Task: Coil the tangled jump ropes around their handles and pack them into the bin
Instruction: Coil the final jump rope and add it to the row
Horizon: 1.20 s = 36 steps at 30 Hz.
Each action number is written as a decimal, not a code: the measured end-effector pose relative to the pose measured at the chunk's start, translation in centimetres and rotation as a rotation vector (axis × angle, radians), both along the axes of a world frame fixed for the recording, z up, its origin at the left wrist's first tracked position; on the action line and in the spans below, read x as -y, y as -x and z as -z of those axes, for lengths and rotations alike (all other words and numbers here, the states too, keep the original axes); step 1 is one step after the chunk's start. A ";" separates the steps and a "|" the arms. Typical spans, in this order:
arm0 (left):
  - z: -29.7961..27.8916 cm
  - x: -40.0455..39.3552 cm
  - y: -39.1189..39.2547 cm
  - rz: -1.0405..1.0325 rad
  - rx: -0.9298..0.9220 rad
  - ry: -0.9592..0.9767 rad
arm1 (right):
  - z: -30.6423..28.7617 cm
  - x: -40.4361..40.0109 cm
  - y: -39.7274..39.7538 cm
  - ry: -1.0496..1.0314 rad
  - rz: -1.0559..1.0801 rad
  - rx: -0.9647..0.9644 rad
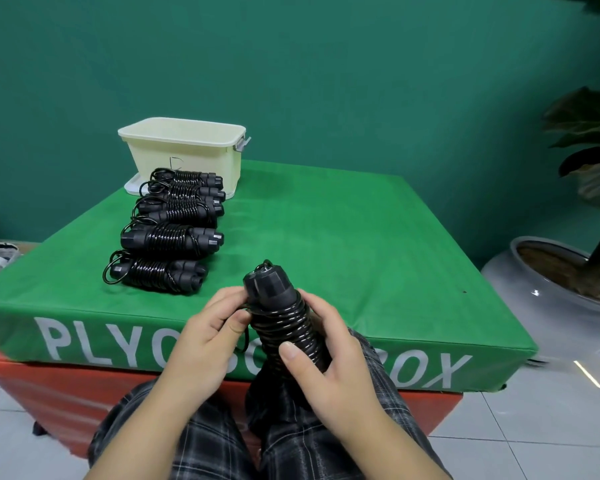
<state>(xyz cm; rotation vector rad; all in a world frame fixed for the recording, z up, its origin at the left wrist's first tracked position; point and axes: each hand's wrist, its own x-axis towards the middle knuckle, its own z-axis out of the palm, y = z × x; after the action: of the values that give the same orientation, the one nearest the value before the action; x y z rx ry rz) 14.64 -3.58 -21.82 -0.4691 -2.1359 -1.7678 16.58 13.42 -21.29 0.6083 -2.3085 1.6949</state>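
wall (326,64): teal, fills the far side.
box (326,237): green top with white lettering on the near face, stacked on a red block (66,393).
floor (534,427): pale tiles, right and near.
pot (541,282): glossy white, right of the box, with soil, a trunk and dark leaves.
legs (201,441): plaid trousers, near centre, up against the box.
bin (184,150): cream, open, far left on the box, sitting on its lid; grey latch on the right end.
coiled ropes (170,223): black, about five bundles in a row running near to far on the left of the box top, farthest one just in front of the bin. Each has cord wound round paired handles, small loops sticking out at the left ends. All outside the bin.
held rope (284,317): black, over the near edge of the box, handle caps pointing up and away, cord wound round the middle.
right hand (329,368): wrapped round the lower coil, thumb flat across the turns, fingers curled behind.
left hand (205,337): at the bundle's left side, fingers curled, tips pinching the loose cord just under the caps.
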 end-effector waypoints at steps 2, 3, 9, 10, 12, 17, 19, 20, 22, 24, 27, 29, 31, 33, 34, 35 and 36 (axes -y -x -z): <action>-0.3 -0.3 -0.4 -0.049 -0.007 -0.028 | 0.0 0.0 0.1 -0.032 0.011 -0.016; -0.5 -0.6 -0.6 -0.102 -0.010 -0.030 | 0.0 0.0 0.1 -0.055 0.034 -0.042; -1.5 -1.1 -1.4 -0.358 -0.118 0.103 | -0.6 0.9 0.4 -0.164 0.253 -0.305; -1.4 -1.1 -1.4 -0.378 -0.135 0.128 | -0.7 1.0 0.4 -0.190 0.263 -0.291; -1.0 -1.1 -1.2 -0.401 -0.167 0.170 | -0.9 1.1 0.5 -0.282 0.254 -0.221; -1.3 -1.8 -0.8 -0.358 -0.242 0.249 | -1.1 1.2 1.3 -0.466 0.357 -0.174; -1.5 -2.0 -1.0 -0.325 -0.254 0.249 | -1.3 1.3 1.6 -0.454 0.376 -0.130; -1.6 -2.0 -1.1 -0.305 -0.252 0.230 | -1.2 1.2 1.7 -0.432 0.379 -0.134; -1.8 -1.8 -1.2 -0.274 -0.234 0.188 | -1.0 0.9 1.9 -0.360 0.360 -0.155; -2.2 -1.6 -1.1 -0.269 -0.196 0.151 | -0.9 0.6 1.7 -0.281 0.281 -0.153; -2.6 -1.7 -0.6 -0.231 -0.130 0.043 | -0.9 0.2 1.2 -0.141 0.155 -0.141; -2.7 -2.2 -0.1 -0.207 -0.104 -0.017 | -0.9 -0.1 1.0 -0.047 0.092 -0.105; -2.7 -2.8 0.4 -0.228 -0.035 -0.083 | -1.0 -0.4 0.8 0.050 0.031 -0.050; -2.6 -3.3 0.9 -0.240 0.021 -0.119 | -0.9 -0.7 0.7 0.112 -0.007 -0.014; -2.6 -3.6 1.1 -0.228 0.044 -0.135 | -0.8 -0.8 0.7 0.134 -0.017 -0.003; -2.6 -3.9 1.2 -0.198 0.075 -0.173 | -0.7 -0.9 0.7 0.163 -0.021 0.010; -2.7 -4.2 1.2 -0.140 0.122 -0.233 | -0.6 -0.9 0.8 0.191 -0.022 0.025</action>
<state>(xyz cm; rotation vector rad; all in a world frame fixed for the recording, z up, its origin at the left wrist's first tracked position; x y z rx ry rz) 13.39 0.64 -19.12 -0.1516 -1.9524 -1.9753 15.80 14.35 -20.69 0.5780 -2.1291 1.9152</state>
